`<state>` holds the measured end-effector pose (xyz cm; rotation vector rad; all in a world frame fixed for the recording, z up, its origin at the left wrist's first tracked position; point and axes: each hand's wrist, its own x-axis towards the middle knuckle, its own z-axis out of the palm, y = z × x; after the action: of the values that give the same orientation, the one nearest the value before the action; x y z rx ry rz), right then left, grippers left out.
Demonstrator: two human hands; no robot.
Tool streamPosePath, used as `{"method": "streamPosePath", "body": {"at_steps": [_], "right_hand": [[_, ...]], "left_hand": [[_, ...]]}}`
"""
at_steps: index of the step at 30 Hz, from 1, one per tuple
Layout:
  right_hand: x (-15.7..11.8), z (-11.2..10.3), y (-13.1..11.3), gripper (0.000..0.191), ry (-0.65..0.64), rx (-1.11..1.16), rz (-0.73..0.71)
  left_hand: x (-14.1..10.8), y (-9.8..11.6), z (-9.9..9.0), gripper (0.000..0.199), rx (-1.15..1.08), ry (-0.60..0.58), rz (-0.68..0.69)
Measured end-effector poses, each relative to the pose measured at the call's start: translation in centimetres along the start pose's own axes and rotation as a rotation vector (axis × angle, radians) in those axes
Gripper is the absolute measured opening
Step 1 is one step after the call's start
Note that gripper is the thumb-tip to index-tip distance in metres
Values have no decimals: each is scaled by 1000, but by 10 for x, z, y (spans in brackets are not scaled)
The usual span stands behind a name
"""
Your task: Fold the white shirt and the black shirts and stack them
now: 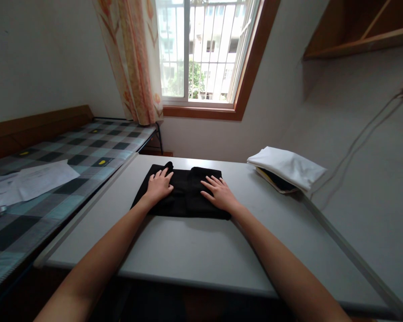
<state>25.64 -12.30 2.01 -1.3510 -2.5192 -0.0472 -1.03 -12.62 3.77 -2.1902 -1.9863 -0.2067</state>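
A black folded cloth (184, 203), perhaps a garment, lies flat on the white table (195, 250). Over its left part rests my left hand (159, 184), fingers spread near a small raised fold at the far edge. My right hand (218, 192) is also spread flat, palm down, on the right part of the cloth. Neither hand grips anything. A seam or fold line runs across the cloth's middle, between the hands. Its exact kind cannot be made out.
At the table's back right sits a stack of folded fabric, a white piece (287, 165) on top. Left of the table is a bed with a checkered cover (97, 147) and paper sheets (36, 181). A barred window (211, 53), a curtain (134, 58) and a hanging cable (359, 134) surround it.
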Motion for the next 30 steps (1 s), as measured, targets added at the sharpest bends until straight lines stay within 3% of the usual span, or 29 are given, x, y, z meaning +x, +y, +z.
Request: {"method": "streamPosePath", "body": {"at_steps": [4,9,12,15,18,24,27,30], "right_hand": [[0,1,1,55,12,3,0],[1,2,1,55,11,4,-3],[0,1,0,55,10,1,-7],[0,-1,-1,55,8,-6,-3],[0,-1,-2,54,8,-11,-1],[1,1,-2,52,46,59,-3],[4,-1,7,47,175,221,17],[7,-7,22,46,374,340,144]], "left_hand": [[-3,6,-7,74,-76,136,-72],[1,12,-9,58,-442,215,-112],[2,18,-4,48,-591,152,-39],[-4,29,7,48,-436,61,76],[-10,37,19,58,-251,57,157],[-10,38,27,50,-194,8,211],[-9,36,26,47,-196,35,225],[-9,36,24,47,-206,44,233]]}}
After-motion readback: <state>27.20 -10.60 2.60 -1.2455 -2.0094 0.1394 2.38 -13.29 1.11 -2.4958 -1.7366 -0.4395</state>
